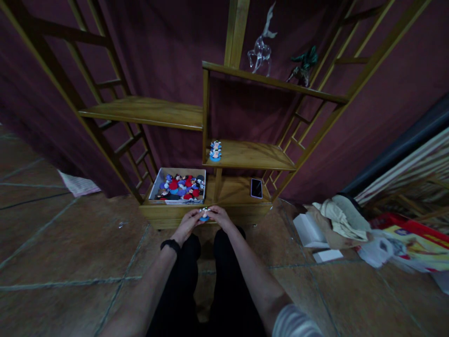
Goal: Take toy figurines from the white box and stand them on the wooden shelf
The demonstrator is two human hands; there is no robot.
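Observation:
Between my two hands, in front of the cabinet's low edge, is a small figurine (205, 215) with a blue base. My left hand (190, 223) grips it from the left, and my right hand (219, 216) has its fingers on the other side. Just beyond my left hand, an open cardboard box (159, 183) holds many small red, blue and black figurines (182, 186). On the middle shelf (252, 155), two similar blue-based figurines (215, 153) stand one behind the other at the left end.
A phone (256, 188) lies on the lower shelf. Up on the top right shelf are a clear glass deer (261, 50) and a dark green statuette (303, 64). White boxes (310, 231), cloth (342, 220) and a plastic bag (377, 249) lie on the floor at right.

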